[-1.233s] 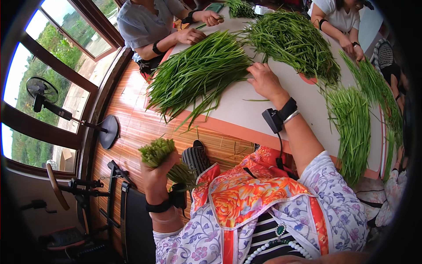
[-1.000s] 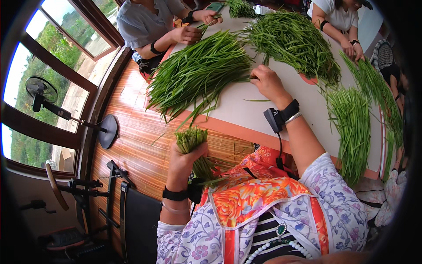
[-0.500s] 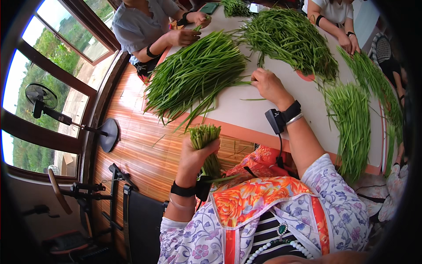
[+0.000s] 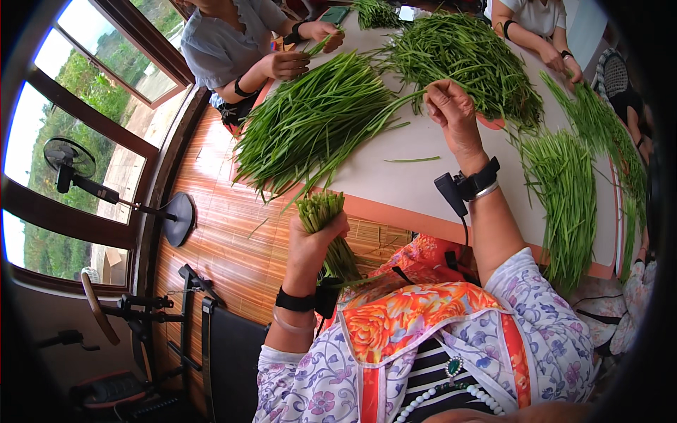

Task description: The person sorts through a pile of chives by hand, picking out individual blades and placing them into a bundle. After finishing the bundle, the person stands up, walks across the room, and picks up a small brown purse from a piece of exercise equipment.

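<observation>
My left hand grips a tight bundle of green stalks, cut ends up, held below the near table edge above my lap. My right hand is stretched over the round table and pinches a single long green stalk that runs left into a big loose heap of stalks. A second heap lies just beyond my right hand. Both wrists carry black bands.
Sorted stalks lie in a row at the table's right side. One person sits at the far left handling stalks, another at the far right. A standing fan and exercise equipment stand on the wooden floor by the window.
My left hand rose from low beside my knee with the bundle and came toward the table edge. My right hand lifted from the heap's edge, pulling out one stalk.
</observation>
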`<state>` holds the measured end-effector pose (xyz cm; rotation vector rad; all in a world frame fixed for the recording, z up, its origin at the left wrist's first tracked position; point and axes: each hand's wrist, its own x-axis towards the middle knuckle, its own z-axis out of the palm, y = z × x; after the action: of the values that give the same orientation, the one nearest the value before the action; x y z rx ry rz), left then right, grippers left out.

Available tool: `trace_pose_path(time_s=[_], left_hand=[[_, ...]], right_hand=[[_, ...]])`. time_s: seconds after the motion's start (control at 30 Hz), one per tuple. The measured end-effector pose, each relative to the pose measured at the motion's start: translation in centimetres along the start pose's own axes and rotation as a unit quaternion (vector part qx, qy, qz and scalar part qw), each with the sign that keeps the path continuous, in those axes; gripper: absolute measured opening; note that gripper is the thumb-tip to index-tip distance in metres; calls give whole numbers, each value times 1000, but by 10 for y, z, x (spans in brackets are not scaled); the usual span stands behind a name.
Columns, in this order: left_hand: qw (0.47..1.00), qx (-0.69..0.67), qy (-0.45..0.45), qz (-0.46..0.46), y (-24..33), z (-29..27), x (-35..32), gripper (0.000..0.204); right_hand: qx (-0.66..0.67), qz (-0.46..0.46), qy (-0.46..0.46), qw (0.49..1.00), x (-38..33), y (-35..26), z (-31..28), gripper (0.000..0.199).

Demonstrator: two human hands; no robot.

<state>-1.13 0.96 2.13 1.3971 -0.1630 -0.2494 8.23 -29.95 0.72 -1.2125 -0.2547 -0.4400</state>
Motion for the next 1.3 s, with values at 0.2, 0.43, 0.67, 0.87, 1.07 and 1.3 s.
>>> trace_pose_path(time_s=[0.2,0.43,0.67,0.87,1.07,1.3], left_hand=[[999,-41,17,-28,15,-3,-2,14],[983,-123,-81,-108,-10,8,11,32],[967,-196,-66,-148,-27,13,18,17],[962,-214,-56,-161,-33,14,19,15],[973,-150,-107,-137,-34,6,20,23],[981,-134,-81,-116,-24,5,18,22]], right_hand=[[35,143,-339,929,-12,-18,9,14],[7,180,-448,876,-30,14,58,8],[-37,134,-391,910,-39,28,64,11],[-106,62,-367,922,-42,34,67,15],[-278,4,-265,923,-28,23,58,10],[-611,-95,-94,780,-12,51,-2,23]])
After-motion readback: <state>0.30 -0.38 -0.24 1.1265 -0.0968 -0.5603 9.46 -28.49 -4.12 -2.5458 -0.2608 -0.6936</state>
